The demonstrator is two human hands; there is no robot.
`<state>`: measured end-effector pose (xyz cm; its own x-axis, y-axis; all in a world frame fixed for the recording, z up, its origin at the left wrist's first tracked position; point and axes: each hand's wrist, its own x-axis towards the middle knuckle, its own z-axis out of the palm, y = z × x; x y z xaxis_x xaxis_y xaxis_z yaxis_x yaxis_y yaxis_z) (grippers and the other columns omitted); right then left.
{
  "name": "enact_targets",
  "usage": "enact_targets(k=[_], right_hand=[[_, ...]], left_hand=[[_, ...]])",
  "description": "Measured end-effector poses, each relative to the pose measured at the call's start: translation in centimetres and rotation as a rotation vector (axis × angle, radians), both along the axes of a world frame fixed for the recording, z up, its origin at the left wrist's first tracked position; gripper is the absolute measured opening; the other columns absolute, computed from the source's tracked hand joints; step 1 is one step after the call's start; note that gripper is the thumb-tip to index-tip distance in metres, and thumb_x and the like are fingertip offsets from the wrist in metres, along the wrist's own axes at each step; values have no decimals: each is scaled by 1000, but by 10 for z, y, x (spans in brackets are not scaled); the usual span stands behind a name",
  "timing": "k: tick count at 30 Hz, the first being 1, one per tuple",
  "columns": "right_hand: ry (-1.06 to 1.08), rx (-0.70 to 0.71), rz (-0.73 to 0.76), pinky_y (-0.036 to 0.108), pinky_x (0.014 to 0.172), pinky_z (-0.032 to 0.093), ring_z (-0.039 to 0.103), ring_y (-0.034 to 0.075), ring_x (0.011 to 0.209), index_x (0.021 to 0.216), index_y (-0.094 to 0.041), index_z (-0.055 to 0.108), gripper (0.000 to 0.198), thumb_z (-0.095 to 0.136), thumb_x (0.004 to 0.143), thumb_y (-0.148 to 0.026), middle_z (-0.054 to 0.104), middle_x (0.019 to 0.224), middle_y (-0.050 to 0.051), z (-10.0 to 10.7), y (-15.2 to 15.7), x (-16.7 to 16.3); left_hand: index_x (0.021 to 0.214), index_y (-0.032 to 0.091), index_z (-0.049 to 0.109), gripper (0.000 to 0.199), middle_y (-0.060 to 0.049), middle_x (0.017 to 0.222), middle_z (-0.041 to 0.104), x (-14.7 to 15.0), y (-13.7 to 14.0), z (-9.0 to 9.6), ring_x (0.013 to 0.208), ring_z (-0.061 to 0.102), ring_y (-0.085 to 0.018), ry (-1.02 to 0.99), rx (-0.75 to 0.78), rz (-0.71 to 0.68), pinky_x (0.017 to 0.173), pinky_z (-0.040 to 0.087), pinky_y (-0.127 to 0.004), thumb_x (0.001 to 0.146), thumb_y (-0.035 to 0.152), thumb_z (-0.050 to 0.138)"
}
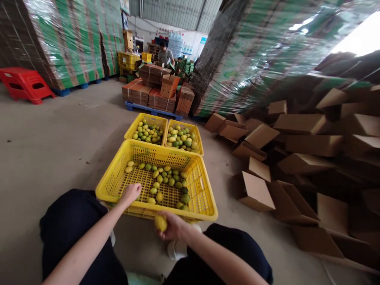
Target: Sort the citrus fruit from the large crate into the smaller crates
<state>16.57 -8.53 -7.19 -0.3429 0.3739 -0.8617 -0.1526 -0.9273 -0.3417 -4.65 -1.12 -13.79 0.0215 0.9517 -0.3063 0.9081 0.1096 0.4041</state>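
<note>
My right hand (172, 226) is closed round a yellow lemon (160, 223), just in front of the near wall of a large yellow plastic crate (204, 186). Over the left front part of that crate is my left hand (132, 192), its fingers curled together; whatever may be inside them is hidden. Green and yellow lemons (171, 181) lie scattered on the crate's slotted floor, mostly toward its middle and right side. Two yellow lemons (128, 169) sit apart near its left wall.
Behind stand two smaller-looking yellow crates, left (130, 128) and right (199, 139), holding many lemons. Open cardboard boxes (257, 190) are heaped at the right. Flattened cartons (162, 99) lie on a blue pallet (148, 110). A red stool (25, 84) is far left; a person (165, 55) is at the back.
</note>
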Motion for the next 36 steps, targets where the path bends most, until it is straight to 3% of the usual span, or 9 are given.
enact_targets(k=[6, 9, 11, 16, 19, 23, 27, 31, 36], right_hand=[[-31, 471, -425, 23, 56, 55, 66, 12, 63, 97, -21, 54, 20, 48, 93, -40, 64, 79, -1, 78, 154, 42], [-167, 541, -456, 22, 51, 53, 63, 10, 56, 102, -20, 52, 18, 46, 94, -35, 63, 82, -1, 85, 186, 59], [-260, 524, -378, 20, 46, 50, 59, 9, 47, 100, -18, 53, 13, 51, 91, -27, 63, 78, -1, 72, 179, 60], [-378, 514, -38, 20, 47, 50, 61, 10, 46, 84, -13, 60, 5, 60, 84, -19, 66, 67, 0, 26, 122, 49], [-426, 539, 174, 18, 43, 47, 59, 9, 43, 76, -14, 62, 9, 70, 76, -17, 65, 61, -1, 12, 100, 52], [-498, 644, 399, 17, 45, 44, 54, 8, 44, 69, -17, 63, 17, 79, 63, -15, 59, 52, -7, 11, 101, 64], [-686, 807, 514, 24, 69, 50, 65, 17, 74, 68, -22, 62, 25, 81, 57, -11, 64, 63, -3, 16, 108, 79], [-901, 862, 640, 39, 88, 47, 64, 31, 105, 66, -22, 56, 26, 78, 60, -9, 70, 83, 8, 18, 110, 91], [-985, 883, 800, 46, 94, 43, 63, 35, 109, 80, -20, 59, 20, 76, 69, -16, 71, 95, 13, 27, 110, 87]], left_hand=[[97, 22, 73, 32, -10, 97, 76, -1, -2, 5, 90, 69, -24, 9, -1, -12, 69, 42, -29, 94, 26, 42], [94, 22, 74, 31, -9, 94, 76, -1, -1, 4, 87, 70, -23, 3, -3, -25, 66, 41, -28, 93, 26, 43], [91, 22, 74, 31, -9, 91, 76, -1, 0, 4, 84, 70, -22, -1, -2, -35, 64, 40, -27, 93, 26, 44], [99, 20, 73, 34, -11, 96, 75, 0, -2, 9, 87, 69, -23, 20, 26, -8, 68, 42, -28, 96, 25, 39], [101, 20, 73, 35, -11, 100, 74, -1, -4, 10, 92, 68, -23, 32, 7, -20, 72, 43, -28, 96, 27, 39], [97, 20, 74, 31, -10, 101, 75, -3, -1, 8, 94, 68, -22, 42, -79, -69, 75, 43, -28, 94, 26, 43], [95, 19, 74, 28, -9, 103, 76, -5, 4, 7, 95, 67, -22, 55, -164, -106, 76, 44, -28, 91, 23, 47], [101, 18, 72, 30, -10, 105, 75, -5, 6, 8, 95, 67, -22, 63, -211, -136, 78, 45, -28, 92, 24, 44], [103, 19, 71, 30, -7, 107, 74, -5, 10, 0, 97, 66, -20, 62, -354, -217, 79, 45, -25, 92, 26, 45]])
